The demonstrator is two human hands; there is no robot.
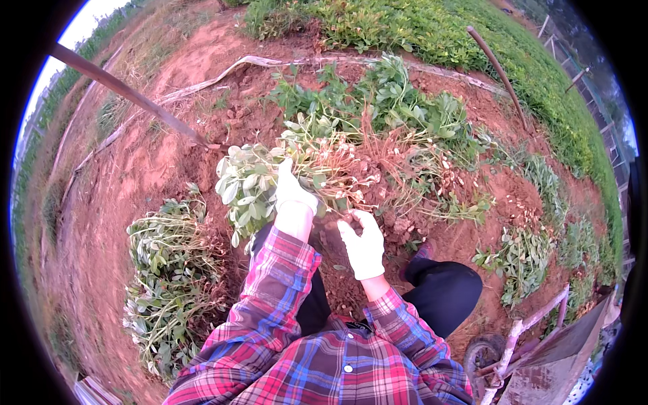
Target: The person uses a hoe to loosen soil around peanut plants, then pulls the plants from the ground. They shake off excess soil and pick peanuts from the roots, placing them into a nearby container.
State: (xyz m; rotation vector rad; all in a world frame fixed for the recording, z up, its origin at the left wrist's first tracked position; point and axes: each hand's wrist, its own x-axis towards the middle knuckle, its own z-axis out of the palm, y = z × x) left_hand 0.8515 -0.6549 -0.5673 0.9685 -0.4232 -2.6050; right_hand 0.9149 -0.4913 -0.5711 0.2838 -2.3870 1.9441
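My left hand (293, 190), in a white glove, grips an uprooted peanut plant (248, 185) by its stems. Its leaves spread to the left, while the roots with pale peanut pods (354, 185) point right. At the lower edge of those roots is my right hand (365, 245), also gloved in white. Its thumb and forefinger are bent together around a small pod, partly hidden by the fingertips. Just beyond both hands lies a heap of pulled peanut plants (395, 96), with roots and pods facing me.
Another pile of peanut plants (174, 283) lies on the reddish soil at left. A wooden pole (131, 101) slants in from upper left, and a thinner stick (498, 76) stands at upper right. Loose pods (524, 212) lie at right, above a wheelbarrow (536, 349).
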